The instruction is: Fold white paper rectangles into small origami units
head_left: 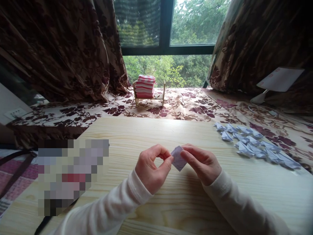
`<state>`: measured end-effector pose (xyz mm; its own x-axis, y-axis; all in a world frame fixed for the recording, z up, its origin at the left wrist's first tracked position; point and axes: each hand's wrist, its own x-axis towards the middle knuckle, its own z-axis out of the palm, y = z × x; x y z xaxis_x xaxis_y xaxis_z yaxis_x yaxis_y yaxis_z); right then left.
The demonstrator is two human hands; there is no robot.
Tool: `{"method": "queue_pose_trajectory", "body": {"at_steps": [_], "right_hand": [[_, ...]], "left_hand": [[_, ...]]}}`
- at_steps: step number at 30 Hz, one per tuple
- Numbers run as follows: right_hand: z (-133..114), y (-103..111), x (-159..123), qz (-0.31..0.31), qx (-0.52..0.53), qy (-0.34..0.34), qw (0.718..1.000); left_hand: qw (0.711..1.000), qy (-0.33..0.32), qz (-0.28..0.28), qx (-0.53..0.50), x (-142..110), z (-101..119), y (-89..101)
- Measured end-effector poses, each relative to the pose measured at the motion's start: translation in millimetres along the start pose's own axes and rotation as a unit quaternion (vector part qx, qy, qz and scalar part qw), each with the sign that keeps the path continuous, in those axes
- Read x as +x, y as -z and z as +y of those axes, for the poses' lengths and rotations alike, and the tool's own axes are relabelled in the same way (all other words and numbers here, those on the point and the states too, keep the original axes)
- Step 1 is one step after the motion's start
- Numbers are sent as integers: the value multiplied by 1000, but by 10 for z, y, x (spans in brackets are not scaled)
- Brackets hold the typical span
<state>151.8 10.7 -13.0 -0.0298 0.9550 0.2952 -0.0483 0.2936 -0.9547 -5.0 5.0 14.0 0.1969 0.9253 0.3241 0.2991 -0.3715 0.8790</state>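
Observation:
A small square of folded paper (179, 159), pale with faint markings, is held up over the wooden table (137, 130) with one corner pointing down. My left hand (154, 167) pinches its left corner between thumb and forefinger. On the other side, my right hand (201, 161) grips the right edge, the fingers covering part of the paper. Several folded white paper pieces (253, 142) lie in loose rows on the table's right side, apart from both hands.
On the left of the table lies a blurred-out item (73, 176) with a dark strap (42, 225). Behind the table, a small wooden rack (149, 98) bears folded pink-striped cloths (145, 86) on a floral cover (186, 104). A white lamp (280, 80) stands at the right.

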Motion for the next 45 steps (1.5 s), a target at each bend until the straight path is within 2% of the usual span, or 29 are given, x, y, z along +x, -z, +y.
{"method": "queue_pose_trajectory", "body": {"at_steps": [5, 12, 16, 18, 21, 23, 26, 29, 31, 34, 37, 42, 45], "right_hand": [[-42, -8, -11, -39, -16, -10, 999], [-37, 1, -8, -39, -11, 2, 999], [-18, 6, -10, -26, 2, -6, 1000], [-20, 6, -12, -25, 14, -5, 1000], [-32, -2, -16, -36, 24, -4, 999], [-36, -8, -17, -45, 34, -7, 998], [-30, -8, -14, -51, 36, -16, 998], [-42, 9, -2, -75, 11, -32, 997], [-73, 23, 10, -100, -28, -20, 994], [-129, 37, 27, -121, -103, 41, 986], [-160, 47, 34, -110, -136, 73, 982], [-145, 48, 15, -95, -149, 76, 981], [-107, 37, 6, -79, -135, 44, 987]], "left_hand": [[1000, -3, -26, 7, -20, 14, -10], [1000, 3, -11, -13, -25, 18, -33], [999, 35, -4, -41, -8, 13, -53], [995, 70, -25, -66, 4, 16, -46], [987, 99, -92, -93, 16, 16, -18], [987, 85, -109, -84, 17, 9, -2], [995, 34, -92, -34, 13, -4, -1], [996, -18, -82, 28, 7, 3, -17], [995, -36, -78, 47, 3, 17, -25], [996, -24, -83, 25, -6, 38, -22], [995, 9, -100, -22, -21, 54, -14], [996, 17, -91, 15, -36, 60, -49], [994, 21, -102, 9, -24, 46, -73]]}}
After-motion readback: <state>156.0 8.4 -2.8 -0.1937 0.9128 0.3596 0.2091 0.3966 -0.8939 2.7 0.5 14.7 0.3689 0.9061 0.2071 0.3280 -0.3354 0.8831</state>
